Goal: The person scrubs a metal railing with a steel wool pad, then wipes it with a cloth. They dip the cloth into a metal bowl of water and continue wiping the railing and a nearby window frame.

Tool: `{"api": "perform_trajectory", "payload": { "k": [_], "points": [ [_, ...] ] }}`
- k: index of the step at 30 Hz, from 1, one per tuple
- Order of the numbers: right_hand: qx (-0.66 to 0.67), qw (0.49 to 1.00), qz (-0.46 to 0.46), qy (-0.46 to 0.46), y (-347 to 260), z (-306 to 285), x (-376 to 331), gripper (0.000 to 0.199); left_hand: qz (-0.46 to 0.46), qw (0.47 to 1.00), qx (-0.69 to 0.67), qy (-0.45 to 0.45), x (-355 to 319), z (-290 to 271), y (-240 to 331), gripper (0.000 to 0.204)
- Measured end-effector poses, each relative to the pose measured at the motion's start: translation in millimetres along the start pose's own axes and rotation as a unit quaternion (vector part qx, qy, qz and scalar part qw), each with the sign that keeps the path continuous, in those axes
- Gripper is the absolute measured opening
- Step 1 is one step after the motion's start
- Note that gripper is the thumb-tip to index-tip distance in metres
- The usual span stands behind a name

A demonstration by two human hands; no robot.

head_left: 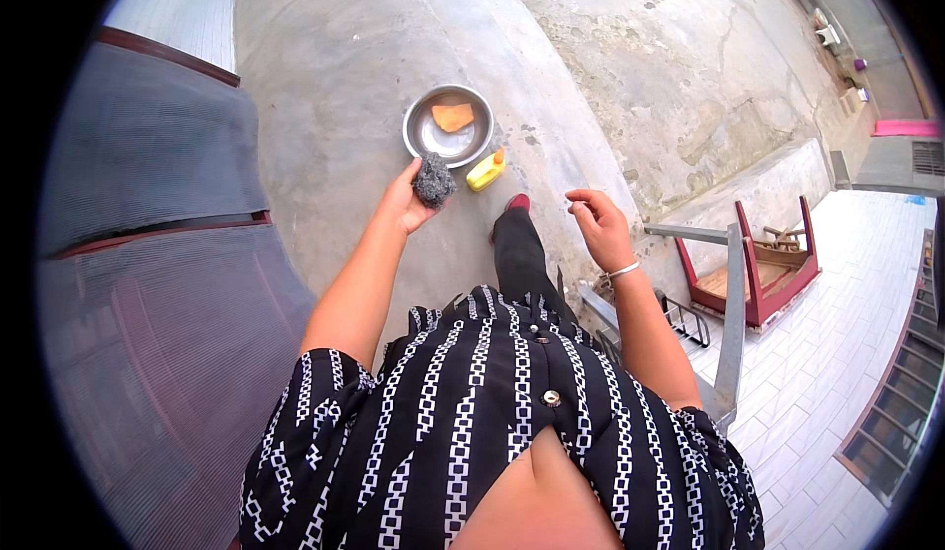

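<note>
Concrete floor (345, 78) carries steel bowl (448, 125), orange sponge (453, 116) inside; yellow bottle (485, 170) just beside bowl rim. Left hand (406, 201) pinching steel-wool scourer (432, 180) at fingertips; right hand (597, 223) empty, loosely curled. Risk: light fingertip grip, scourer may drop to floor
</note>
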State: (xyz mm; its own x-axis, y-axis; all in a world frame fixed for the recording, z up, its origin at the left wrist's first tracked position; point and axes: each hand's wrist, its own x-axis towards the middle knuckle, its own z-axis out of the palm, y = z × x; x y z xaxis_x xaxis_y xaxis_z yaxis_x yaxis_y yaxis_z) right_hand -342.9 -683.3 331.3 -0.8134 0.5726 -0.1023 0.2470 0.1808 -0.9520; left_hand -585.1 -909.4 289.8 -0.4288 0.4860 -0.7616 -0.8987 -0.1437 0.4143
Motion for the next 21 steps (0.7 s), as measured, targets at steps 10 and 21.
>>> {"api": "perform_trajectory", "payload": {
  "k": [10,21],
  "points": [
    [-0.013,0.976,0.177,-0.13,20.7,143.0,245.8,0.023,-0.066,0.934,0.154,0.314,196.0,-72.9,149.3,0.057],
    [-0.117,0.966,0.2,-0.118,202.7,279.8,409.6,0.032,-0.14,0.95,0.161,0.229,380.3,-155.5,163.7,0.06]
  ]
}}
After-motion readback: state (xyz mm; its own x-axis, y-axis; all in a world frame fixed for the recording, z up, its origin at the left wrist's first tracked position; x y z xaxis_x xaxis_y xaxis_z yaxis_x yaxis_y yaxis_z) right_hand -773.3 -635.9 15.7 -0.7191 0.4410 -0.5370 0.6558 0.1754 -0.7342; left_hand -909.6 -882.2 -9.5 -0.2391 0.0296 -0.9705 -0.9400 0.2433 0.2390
